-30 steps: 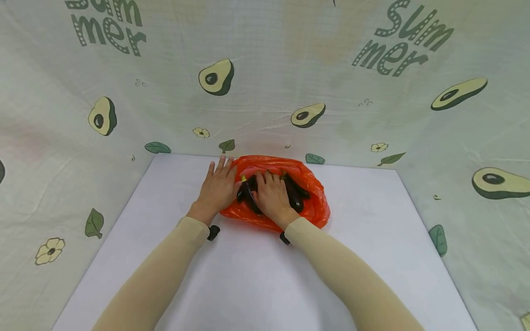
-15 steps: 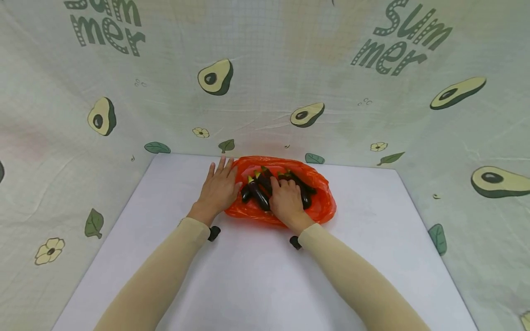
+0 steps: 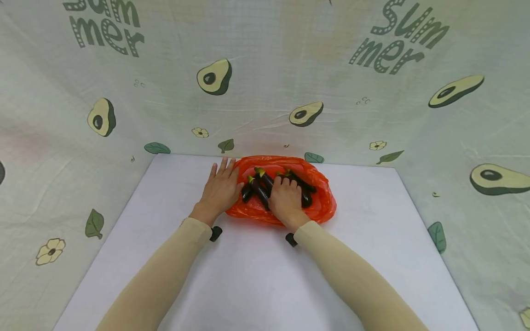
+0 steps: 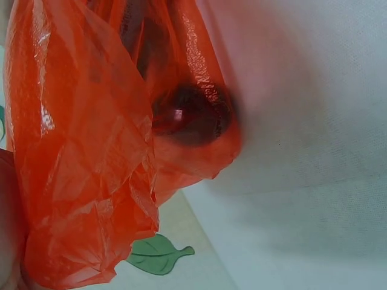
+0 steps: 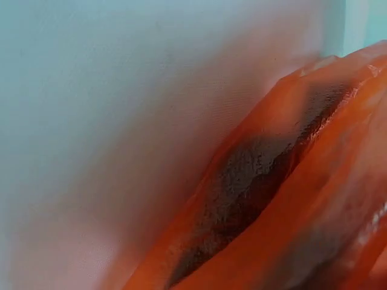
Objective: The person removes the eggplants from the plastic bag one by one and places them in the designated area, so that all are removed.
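Head view: left hand (image 3: pixel 220 189) against left edge of red plastic bag (image 3: pixel 329 208), fingers straight and slightly apart, thumb turned toward the bag's mouth. Right hand (image 3: pixel 286 198) inside the bag, fingers bent down over the contents; tips hidden, so cannot tell whether gripping or only pressing. Dark eggplants (image 3: pixel 259 192) with green caps (image 3: pixel 251 179) lying in the bag, some between left thumb and right fingers, others just right of the right fingers. Bag resting on white table (image 3: pixel 248 280), wrists on its near side. Beige sleeve (image 3: pixel 157 276) behind each hand, small black piece (image 3: pixel 216 233) beside each wrist. Past the fingertips, pale cloth (image 3: pixel 265 64) with avocado prints (image 3: pixel 214 77), leaf prints (image 3: pixel 156 147) and "summer" lettering (image 3: pixel 387 55). Left wrist view: bag filling the left side, rounded dark end (image 4: pixel 196 115) showing through the plastic, part of left hand at the edge. Right wrist view: dark shapes (image 5: pixel 245 181) through the plastic on the lower right, partly blurred.
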The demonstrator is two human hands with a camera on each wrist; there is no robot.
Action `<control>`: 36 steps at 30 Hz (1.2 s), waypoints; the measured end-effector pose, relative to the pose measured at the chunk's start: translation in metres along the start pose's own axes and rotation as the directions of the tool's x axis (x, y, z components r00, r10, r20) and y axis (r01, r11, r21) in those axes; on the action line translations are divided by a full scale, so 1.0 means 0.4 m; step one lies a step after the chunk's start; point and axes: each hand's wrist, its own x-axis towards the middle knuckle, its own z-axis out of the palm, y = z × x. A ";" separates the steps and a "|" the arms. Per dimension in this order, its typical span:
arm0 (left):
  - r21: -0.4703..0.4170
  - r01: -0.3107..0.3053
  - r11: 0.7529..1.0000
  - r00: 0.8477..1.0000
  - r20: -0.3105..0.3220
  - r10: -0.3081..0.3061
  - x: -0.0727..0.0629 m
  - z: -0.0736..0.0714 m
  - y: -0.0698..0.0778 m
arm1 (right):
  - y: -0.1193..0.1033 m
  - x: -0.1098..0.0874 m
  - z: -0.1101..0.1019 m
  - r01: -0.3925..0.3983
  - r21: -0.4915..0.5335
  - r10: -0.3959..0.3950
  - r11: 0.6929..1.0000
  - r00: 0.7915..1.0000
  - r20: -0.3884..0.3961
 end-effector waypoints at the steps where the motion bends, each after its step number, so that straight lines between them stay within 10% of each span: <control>1: 0.003 -0.004 1.000 1.000 -0.003 0.004 0.000 0.000 0.001 | -0.003 0.002 0.000 -0.006 0.000 0.006 1.000 1.000 0.005; 19: 0.001 -0.010 1.000 1.000 0.008 0.010 0.001 -0.002 0.011 | 0.012 -0.010 0.006 -0.061 0.066 0.054 0.996 0.994 0.094; 36: -0.004 -0.010 1.000 1.000 -0.007 0.010 -0.004 0.003 0.013 | 0.052 -0.027 0.010 -0.025 0.210 0.027 0.977 1.000 -0.006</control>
